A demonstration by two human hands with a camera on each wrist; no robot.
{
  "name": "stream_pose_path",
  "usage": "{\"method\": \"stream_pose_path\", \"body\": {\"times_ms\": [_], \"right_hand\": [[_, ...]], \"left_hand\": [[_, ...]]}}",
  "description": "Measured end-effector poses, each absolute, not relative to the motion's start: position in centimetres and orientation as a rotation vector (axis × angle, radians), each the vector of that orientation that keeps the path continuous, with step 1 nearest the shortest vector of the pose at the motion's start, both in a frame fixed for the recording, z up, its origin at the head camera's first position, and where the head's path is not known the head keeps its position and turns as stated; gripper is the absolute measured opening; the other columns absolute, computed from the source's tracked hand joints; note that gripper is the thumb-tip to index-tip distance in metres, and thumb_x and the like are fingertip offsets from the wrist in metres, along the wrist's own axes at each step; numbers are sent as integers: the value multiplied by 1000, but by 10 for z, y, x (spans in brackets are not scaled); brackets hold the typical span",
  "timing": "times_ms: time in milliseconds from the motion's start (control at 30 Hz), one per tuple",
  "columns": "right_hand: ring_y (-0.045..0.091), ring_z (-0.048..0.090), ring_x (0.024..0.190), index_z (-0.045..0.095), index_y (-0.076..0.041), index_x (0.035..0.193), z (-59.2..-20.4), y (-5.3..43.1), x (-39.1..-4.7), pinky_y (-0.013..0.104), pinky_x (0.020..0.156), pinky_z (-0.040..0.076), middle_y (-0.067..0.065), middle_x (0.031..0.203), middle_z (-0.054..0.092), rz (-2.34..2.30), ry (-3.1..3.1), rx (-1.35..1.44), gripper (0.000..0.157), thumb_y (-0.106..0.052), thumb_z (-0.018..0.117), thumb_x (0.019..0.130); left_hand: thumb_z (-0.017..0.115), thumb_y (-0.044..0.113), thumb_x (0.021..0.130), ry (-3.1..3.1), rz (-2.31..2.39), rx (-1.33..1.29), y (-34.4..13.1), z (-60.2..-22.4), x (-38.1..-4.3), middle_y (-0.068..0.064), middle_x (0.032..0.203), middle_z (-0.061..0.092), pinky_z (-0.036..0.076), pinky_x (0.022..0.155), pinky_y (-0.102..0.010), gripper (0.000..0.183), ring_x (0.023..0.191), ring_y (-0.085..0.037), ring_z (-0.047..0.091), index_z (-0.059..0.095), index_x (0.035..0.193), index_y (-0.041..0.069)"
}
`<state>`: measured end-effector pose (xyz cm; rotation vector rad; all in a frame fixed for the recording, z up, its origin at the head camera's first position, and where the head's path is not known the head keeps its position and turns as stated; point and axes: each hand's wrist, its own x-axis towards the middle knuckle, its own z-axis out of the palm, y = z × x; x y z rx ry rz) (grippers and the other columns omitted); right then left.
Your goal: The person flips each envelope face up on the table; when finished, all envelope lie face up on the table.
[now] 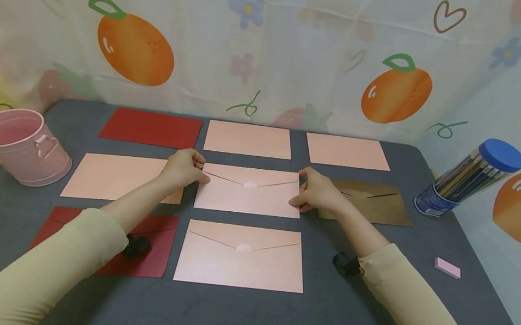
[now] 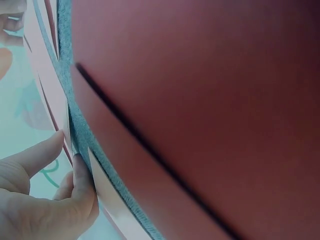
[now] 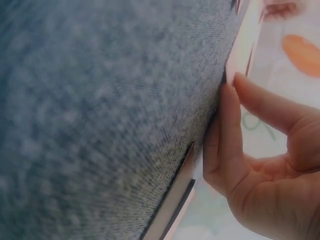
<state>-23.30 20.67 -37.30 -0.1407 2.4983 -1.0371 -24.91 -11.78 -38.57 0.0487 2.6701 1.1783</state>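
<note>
A pale pink envelope, flap side up with a round white seal, lies in the middle of the middle row. My left hand pinches its left edge between thumb and fingers. At the opposite edge, my right hand pinches it the same way. Both wrist views show the thumb and fingers meeting at the envelope's edge. Nearer to me is another pale pink envelope with a seal. A peach envelope lies partly hidden beneath my left arm, and a brown-gold envelope is beside my right hand.
Along the back lie a red envelope and two peach envelopes. A dark red envelope is partly covered by my left sleeve. A pink bucket stands left; a blue-lidded pencil tub and a pink eraser are right.
</note>
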Motion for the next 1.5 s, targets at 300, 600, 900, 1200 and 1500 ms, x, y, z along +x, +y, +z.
{"method": "stream_pose_path", "body": {"times_ms": [300,600,900,1200,1500], "right_hand": [[13,67,62,34,5,145,-370,199,-232,27,65,61,7,83,57,-970,2542,-156,77,-5,77,82],[15,68,60,35,2,145,-368,194,-232,27,63,59,11,88,64,-828,2611,-219,76,-11,77,83],[21,65,75,50,-3,137,-355,188,-233,29,68,51,10,95,66,-703,2769,-339,61,-22,76,85],[24,61,96,57,-6,132,-349,154,-242,30,74,50,11,107,67,-911,2788,-443,52,-21,77,85],[22,63,104,59,-5,131,-352,90,-249,35,90,54,12,118,67,-1004,2705,-610,51,-21,77,86]], "left_hand": [[75,10,81,2714,1070,92,-118,-385,-251,-21,113,62,48,73,-24,50,102,-29,57,58,124,-8],[72,11,84,2558,1003,272,-133,-368,-251,-29,129,59,51,101,-46,60,120,-39,56,50,135,-12],[68,20,91,2504,1060,425,-182,-349,-236,-24,139,55,50,102,-49,53,125,-41,56,51,138,-1],[65,34,95,2622,1054,333,-262,-337,-222,-19,143,52,46,82,-8,58,109,2,56,46,143,7],[64,34,95,2683,988,270,-296,-344,-219,-28,145,46,42,74,-4,65,129,-42,47,40,145,0]]}}
